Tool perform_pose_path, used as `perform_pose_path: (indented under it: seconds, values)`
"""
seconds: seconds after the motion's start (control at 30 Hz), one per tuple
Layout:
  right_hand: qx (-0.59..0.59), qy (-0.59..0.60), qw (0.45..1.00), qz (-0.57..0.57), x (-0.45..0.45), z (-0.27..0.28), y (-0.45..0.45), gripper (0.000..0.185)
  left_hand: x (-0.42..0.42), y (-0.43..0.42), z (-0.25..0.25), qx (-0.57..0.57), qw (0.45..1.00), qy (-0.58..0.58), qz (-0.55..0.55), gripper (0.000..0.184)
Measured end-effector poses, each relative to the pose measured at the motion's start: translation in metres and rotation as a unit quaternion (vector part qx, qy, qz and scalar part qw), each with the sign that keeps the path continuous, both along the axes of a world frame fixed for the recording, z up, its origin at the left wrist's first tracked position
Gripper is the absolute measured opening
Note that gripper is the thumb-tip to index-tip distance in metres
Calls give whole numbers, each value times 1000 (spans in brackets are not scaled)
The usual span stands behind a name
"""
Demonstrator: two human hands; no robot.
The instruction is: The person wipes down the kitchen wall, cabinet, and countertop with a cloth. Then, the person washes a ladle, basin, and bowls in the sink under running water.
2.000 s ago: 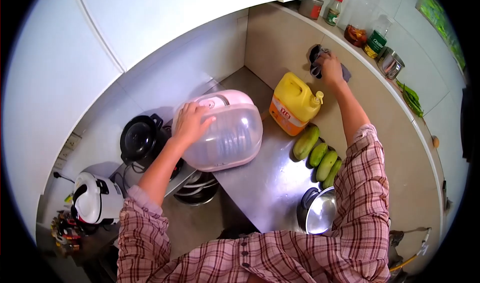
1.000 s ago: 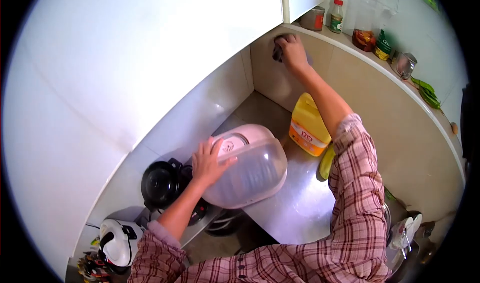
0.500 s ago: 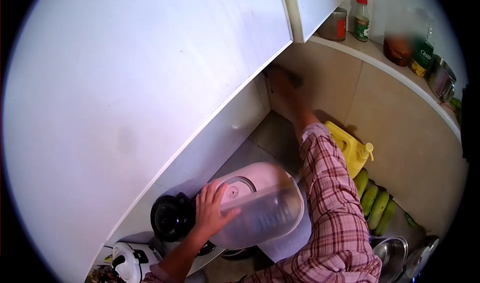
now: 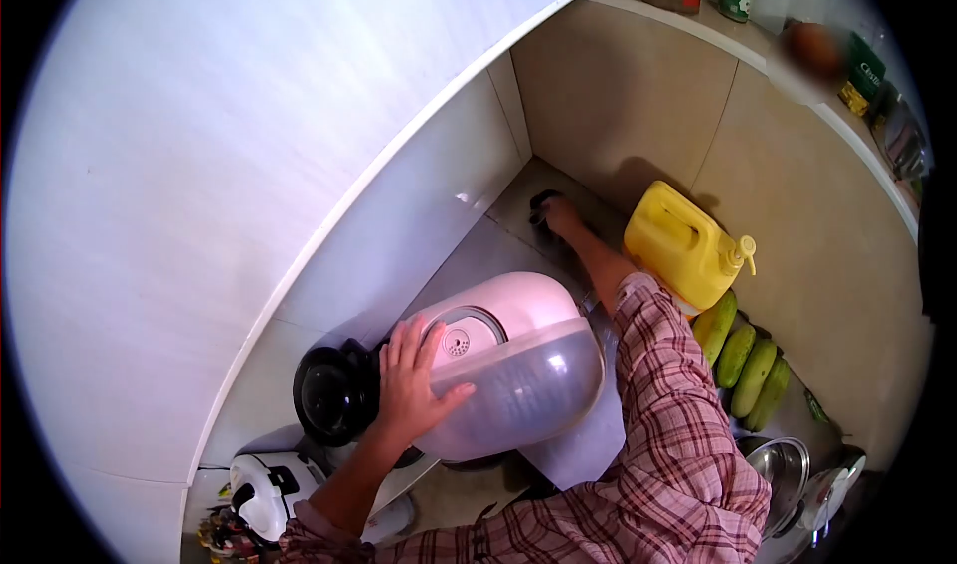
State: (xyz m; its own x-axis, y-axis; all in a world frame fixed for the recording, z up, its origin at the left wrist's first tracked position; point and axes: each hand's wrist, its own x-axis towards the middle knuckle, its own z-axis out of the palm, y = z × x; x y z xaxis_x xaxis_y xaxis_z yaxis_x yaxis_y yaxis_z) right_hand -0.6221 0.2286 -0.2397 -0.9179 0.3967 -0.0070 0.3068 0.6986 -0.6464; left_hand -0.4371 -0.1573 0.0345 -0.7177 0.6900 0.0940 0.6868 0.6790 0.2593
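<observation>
With the left hand point(image 4: 407, 394), resting open, fingers spreading, on the pink storage box point(image 4: 538, 295), grasping nothing. With the right hand point(image 4: 560, 217), reaching beyond the box and clutching a dark cloth point(image 4: 543, 203), apparently wrapping fingers around it. Holding the cloth seemingly against the desk point(image 4: 477, 253) near the back corner, between white wall point(image 4: 429, 195) and yellow jug point(image 4: 658, 227), ahead and rightward of the left hand. Showing too little to tell the cloth's long axis.

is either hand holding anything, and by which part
The right hand holds a dark cloth; which part cannot be told. The left hand only rests on the pink container.
</observation>
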Motion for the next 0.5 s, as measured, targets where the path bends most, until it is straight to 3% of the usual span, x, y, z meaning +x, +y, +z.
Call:
perform_pose_path:
  seconds: [0.07,0.17,0.27,0.43,0.5]
  values:
    - [-98,48,990,-85,-16,8,-4,31,2,1,2,-15,1000,3,-5,92]
    - [-111,222,952,-179,-56,-4,20,31,-4,0,3,-20,1000,3,-18,93]
    - [67,33,988,-138,-70,-14,12,36,-6,-1,4,-25,999,4,-32,93]
    - [19,39,985,168,-50,-15,-56,51,-6,0,1,-4,999,5,-41,94]
    - [-1,72,961,265,-29,-23,-77,46,-5,1,1,9,999,10,-37,91]
